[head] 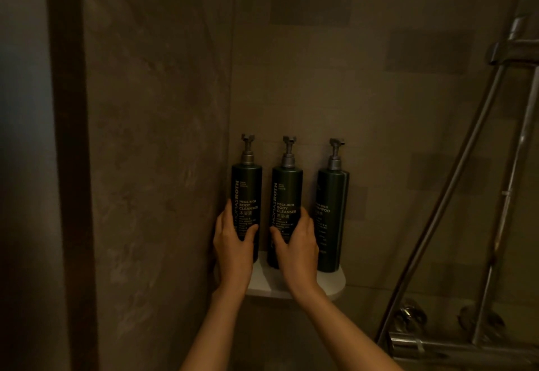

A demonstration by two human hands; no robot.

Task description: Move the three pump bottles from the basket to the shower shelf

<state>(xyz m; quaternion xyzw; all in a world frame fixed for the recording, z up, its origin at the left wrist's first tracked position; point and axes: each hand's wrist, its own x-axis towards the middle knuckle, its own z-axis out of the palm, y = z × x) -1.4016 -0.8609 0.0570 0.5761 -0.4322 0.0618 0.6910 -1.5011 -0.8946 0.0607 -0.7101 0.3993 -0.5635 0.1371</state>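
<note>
All three bottles stand upright on the corner shelf (pixel 329 287); left bottle (pixel 246 192) is gripped by the left hand (pixel 233 239), middle bottle (pixel 287 195) by the right hand (pixel 297 242), probably to square labels forward; shampoo bottle (pixel 332 213) untouched

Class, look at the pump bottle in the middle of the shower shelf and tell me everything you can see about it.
The middle pump bottle is a tall dark green cylinder with a grey pump head on a narrow neck. Pale print reads "MEGA-RICH BODY CLEANSER", with a brand name running up its side. It stands upright on the white shower shelf in the tiled corner, between two similar bottles and apart from both. The right hand grips its lower half, thumb on the front.
</note>
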